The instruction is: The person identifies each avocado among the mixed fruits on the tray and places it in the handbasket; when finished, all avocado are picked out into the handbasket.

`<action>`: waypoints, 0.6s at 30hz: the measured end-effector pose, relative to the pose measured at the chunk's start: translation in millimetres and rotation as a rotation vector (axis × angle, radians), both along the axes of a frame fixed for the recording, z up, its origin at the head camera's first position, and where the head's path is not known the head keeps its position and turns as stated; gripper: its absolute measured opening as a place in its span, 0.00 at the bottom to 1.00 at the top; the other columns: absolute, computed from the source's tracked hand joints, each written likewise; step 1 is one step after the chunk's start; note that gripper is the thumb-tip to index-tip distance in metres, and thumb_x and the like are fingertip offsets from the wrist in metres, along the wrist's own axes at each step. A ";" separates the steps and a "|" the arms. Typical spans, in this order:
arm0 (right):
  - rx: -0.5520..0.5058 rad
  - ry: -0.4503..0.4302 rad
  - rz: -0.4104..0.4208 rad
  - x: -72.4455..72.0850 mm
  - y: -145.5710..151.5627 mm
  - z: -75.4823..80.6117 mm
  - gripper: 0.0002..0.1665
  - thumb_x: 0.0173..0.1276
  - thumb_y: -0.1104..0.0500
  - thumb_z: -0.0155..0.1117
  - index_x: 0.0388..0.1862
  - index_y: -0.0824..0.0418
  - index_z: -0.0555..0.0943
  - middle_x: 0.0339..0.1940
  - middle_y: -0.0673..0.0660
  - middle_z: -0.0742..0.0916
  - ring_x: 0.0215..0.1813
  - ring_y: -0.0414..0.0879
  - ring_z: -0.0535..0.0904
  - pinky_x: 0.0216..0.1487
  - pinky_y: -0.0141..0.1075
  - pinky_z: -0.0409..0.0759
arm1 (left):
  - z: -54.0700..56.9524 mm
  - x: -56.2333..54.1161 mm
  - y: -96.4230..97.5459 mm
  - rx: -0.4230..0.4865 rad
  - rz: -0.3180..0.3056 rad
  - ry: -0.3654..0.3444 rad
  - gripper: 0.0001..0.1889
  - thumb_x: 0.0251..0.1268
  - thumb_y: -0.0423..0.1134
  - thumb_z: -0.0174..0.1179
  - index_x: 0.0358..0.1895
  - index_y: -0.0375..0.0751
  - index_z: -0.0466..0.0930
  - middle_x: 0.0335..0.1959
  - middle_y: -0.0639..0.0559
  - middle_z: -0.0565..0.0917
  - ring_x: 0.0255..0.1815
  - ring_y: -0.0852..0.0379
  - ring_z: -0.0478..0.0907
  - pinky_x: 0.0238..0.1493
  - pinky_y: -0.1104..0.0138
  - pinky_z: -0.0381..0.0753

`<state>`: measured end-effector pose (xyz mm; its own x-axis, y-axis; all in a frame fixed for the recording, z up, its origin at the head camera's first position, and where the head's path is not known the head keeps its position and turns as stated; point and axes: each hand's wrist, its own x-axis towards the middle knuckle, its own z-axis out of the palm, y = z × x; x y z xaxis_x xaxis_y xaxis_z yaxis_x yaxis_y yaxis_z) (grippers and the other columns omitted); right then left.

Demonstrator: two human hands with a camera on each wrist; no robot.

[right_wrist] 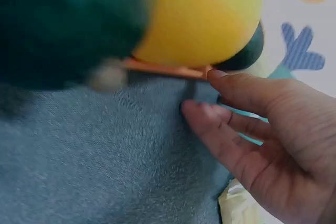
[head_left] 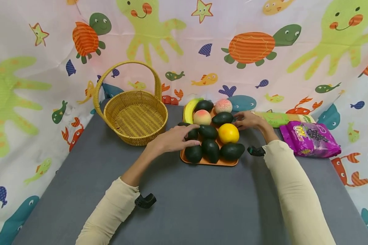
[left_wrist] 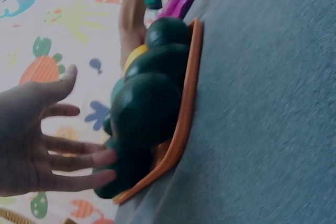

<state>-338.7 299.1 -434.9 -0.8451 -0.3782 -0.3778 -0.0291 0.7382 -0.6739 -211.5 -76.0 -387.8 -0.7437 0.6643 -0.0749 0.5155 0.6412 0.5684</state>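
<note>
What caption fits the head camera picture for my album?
Left hand by fruit on an orange tray, right hand at its edge, woven basket nearby.

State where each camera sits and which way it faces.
Head: worn on head, facing forward-down at the orange tray; left hand, right hand show.
Left wrist: worn there, facing the tray's side; left hand and, beyond, right arm show.
Right wrist: worn there, facing the tray's edge; right hand shows.
All share the round yellow fruit.
</note>
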 end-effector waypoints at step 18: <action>0.227 -0.021 -0.068 -19.8 -12.5 7.3 0.36 0.70 0.57 0.67 0.73 0.71 0.73 0.65 0.70 0.84 0.57 0.56 0.84 0.72 0.53 0.79 | -10.5 10.8 32.3 -0.193 0.115 -0.117 0.38 0.72 0.67 0.58 0.77 0.49 0.67 0.69 0.46 0.81 0.62 0.47 0.81 0.62 0.50 0.82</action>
<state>-358.5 286.7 -427.7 -0.8566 -0.2243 -0.4647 0.0383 0.8705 -0.4907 -200.7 -43.7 -398.3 -0.7924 0.5408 -0.2822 0.3710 0.7945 0.4807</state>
